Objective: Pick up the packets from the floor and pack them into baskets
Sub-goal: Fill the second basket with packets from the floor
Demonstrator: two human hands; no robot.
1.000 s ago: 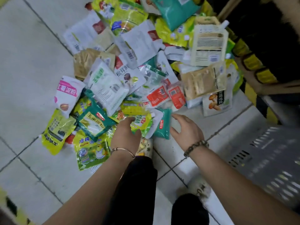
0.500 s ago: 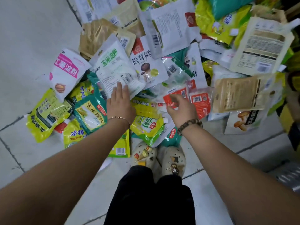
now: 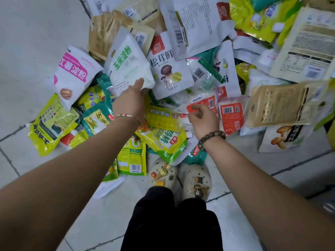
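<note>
The packets (image 3: pixel 163 140) lie in a loose, overlapping heap on the tiled floor (image 3: pixel 32 29), spread from just beyond the person's feet to the far side of the view; the left hand (image 3: pixel 129 104) grips the near corner of a white packet (image 3: pixel 126 64) with green letters, thumb on top and the other fingers hidden under it; that packet lies tilted over its neighbours in the middle of the heap; the right hand (image 3: pixel 203 118) has its fingers curled and pinches the near edge of a red packet (image 3: pixel 208 103) with clear film, which lies just beside a second red one (image 3: pixel 231 115); between the two held packets sits a mushroom packet (image 3: pixel 166 69), partly under the white one; a pink-labelled packet (image 3: pixel 72 75) lies at the left edge of the heap, touching the white packet's side; a brown packet (image 3: pixel 279 104) lies to the right of the red ones; yellow-green packets fill the near part under both wrists; a thin bracelet (image 3: pixel 125 115) circles the left wrist and a bead bracelet (image 3: pixel 211 136) the right; pale shoes (image 3: pixel 196 180) with charms stand at the heap's near edge, touching the nearest packets, below black trousers (image 3: pixel 170 223).
</note>
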